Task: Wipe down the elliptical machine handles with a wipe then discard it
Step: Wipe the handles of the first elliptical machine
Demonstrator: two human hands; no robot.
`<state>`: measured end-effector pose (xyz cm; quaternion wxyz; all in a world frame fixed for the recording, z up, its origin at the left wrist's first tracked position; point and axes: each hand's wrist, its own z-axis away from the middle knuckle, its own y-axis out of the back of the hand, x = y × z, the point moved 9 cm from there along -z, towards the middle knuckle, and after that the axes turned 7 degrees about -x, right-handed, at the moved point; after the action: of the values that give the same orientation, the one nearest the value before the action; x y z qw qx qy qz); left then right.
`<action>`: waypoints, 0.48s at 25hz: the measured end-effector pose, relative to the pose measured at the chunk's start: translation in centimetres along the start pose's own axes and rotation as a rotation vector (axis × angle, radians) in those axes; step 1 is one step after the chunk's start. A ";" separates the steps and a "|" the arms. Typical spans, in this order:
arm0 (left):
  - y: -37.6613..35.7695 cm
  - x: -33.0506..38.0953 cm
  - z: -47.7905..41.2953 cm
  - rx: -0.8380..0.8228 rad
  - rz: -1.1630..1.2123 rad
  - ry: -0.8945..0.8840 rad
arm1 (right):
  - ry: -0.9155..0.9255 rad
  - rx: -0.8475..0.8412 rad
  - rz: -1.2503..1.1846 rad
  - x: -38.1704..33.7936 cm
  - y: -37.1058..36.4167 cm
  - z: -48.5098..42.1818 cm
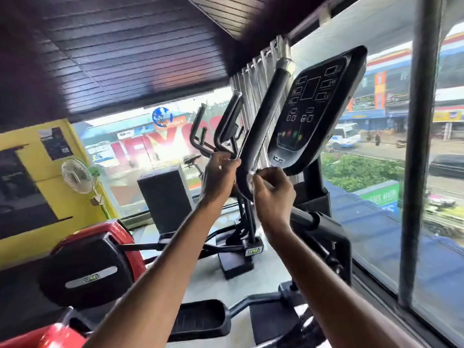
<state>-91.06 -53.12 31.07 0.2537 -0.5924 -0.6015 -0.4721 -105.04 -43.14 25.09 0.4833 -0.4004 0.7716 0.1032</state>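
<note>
Beside the flat black console [316, 104], a thin whitish wipe [251, 172] is pinched around the curved black handle [266, 114] by the left hand [221, 175] and right hand [273, 192], probably for full contact.

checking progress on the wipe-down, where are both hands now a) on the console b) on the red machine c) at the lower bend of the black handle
c: left hand and right hand meet at the lower bend of the black handle, beside the console, the right pinching a wipe
</note>
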 end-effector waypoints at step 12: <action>9.7 -10.9 0.5 -0.307 0.323 0.227 | -0.247 -0.158 0.116 5.9 -11.9 4.5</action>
<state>-79.90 -59.29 24.08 0.2989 -0.6554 -0.3882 -0.5748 -94.79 -51.55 20.56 0.5347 -0.3760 0.7178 0.2397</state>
